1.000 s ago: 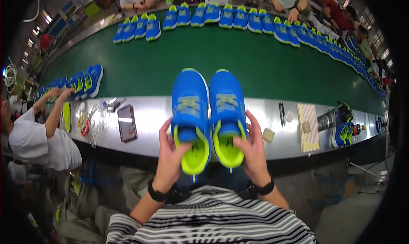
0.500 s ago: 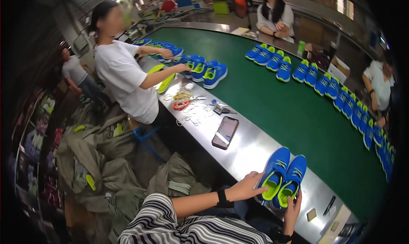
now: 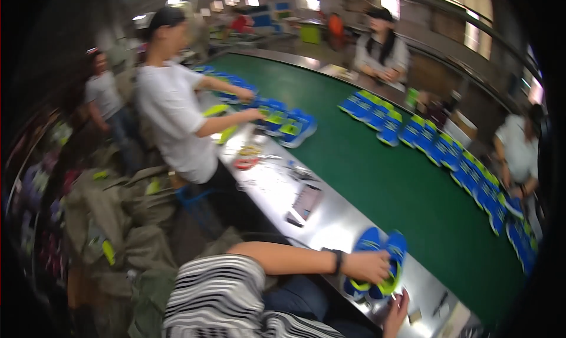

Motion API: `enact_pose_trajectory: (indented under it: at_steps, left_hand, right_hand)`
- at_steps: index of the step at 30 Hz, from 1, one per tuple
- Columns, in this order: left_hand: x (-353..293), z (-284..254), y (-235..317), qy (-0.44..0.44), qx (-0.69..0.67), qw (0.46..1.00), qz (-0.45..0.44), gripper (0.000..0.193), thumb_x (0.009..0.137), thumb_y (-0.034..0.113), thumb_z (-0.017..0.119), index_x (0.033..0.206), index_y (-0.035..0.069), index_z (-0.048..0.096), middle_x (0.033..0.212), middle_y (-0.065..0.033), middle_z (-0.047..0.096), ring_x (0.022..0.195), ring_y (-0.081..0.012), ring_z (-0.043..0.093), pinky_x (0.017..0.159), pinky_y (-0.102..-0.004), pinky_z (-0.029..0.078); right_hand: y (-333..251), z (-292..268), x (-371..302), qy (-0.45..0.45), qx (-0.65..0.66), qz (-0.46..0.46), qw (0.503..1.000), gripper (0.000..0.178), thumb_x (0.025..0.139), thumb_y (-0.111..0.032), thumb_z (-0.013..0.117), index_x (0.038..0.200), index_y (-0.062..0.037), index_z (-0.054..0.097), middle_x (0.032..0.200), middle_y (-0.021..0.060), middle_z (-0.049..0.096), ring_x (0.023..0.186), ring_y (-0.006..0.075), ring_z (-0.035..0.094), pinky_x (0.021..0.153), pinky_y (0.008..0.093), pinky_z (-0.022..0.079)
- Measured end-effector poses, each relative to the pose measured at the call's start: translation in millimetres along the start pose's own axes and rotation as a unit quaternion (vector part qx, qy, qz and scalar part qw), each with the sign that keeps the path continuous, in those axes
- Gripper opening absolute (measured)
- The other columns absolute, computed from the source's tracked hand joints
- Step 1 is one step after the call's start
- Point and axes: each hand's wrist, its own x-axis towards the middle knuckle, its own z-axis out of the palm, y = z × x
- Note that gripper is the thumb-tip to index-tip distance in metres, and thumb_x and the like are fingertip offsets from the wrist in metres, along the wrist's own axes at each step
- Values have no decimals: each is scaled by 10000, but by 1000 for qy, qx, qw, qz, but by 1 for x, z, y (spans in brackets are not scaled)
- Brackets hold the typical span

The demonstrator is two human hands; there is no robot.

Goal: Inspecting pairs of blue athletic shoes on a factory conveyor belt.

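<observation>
A pair of blue sneakers with lime-green linings stands side by side at the edge of the metal table, toes pointing away from me. My left hand (image 3: 368, 266) reaches across the left sneaker (image 3: 367, 241), fingers bent at the opening of the right sneaker (image 3: 396, 249); blur hides the fingertips. Just behind the right sneaker's heel is my right hand (image 3: 397, 315), its fingers raised and apart, seemingly off the shoe.
A phone (image 3: 305, 204) lies on the metal ledge (image 3: 336, 220), with cords and small tools beyond it. Along the green belt (image 3: 348, 155) run rows of blue sneakers (image 3: 433, 143). A co-worker in a white shirt (image 3: 174, 111) handles sneakers at the left; others are across the belt.
My left hand has moved from the left sneaker's side over to the right sneaker's opening. My right hand has come off the right sneaker's side and dropped toward me. The view has shifted.
</observation>
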Motion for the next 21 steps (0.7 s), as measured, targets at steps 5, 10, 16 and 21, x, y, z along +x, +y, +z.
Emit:
enact_pose_trajectory:
  at_steps: [5, 10, 16, 21]
  left_hand:
    - [-27, -109, 9, -15, -58, 963, -262, 172, 731, 164, 644, 887, 108, 596, 845, -16, 556, 789, -194, 555, 748, -351, 405]
    - [-45, -193, 4, -49, -78, 833, -546, 177, 695, 150, 707, 829, 59, 636, 782, -101, 615, 733, -279, 620, 644, -392, 454]
    - [-91, -222, -83, -82, 11, 705, -704, 326, 683, 336, 757, 766, 33, 670, 661, -157, 614, 615, -312, 614, 577, -421, 463]
    - [-99, -299, -337, -61, 222, 729, -645, 450, 802, 442, 664, 783, -7, 671, 783, -235, 655, 756, -394, 662, 663, -435, 529]
  right_hand:
    - [7, 2, -13, 39, -231, -266, 935, 288, 846, -164, 648, 1087, -11, 607, 1070, 178, 610, 1063, 357, 542, 921, 431, 398]
    - [5, 27, -15, 28, -341, -324, 882, 321, 776, -259, 718, 1030, -85, 630, 1129, 104, 552, 1112, 298, 501, 935, 461, 322]
    - [1, 35, -13, 38, -345, -323, 880, 321, 703, -262, 738, 961, -102, 634, 1074, 100, 561, 1070, 289, 524, 916, 434, 327]
    - [-4, 45, -18, 44, -394, -304, 866, 321, 818, -276, 699, 1081, -100, 645, 1206, 141, 575, 1139, 345, 502, 971, 519, 332]
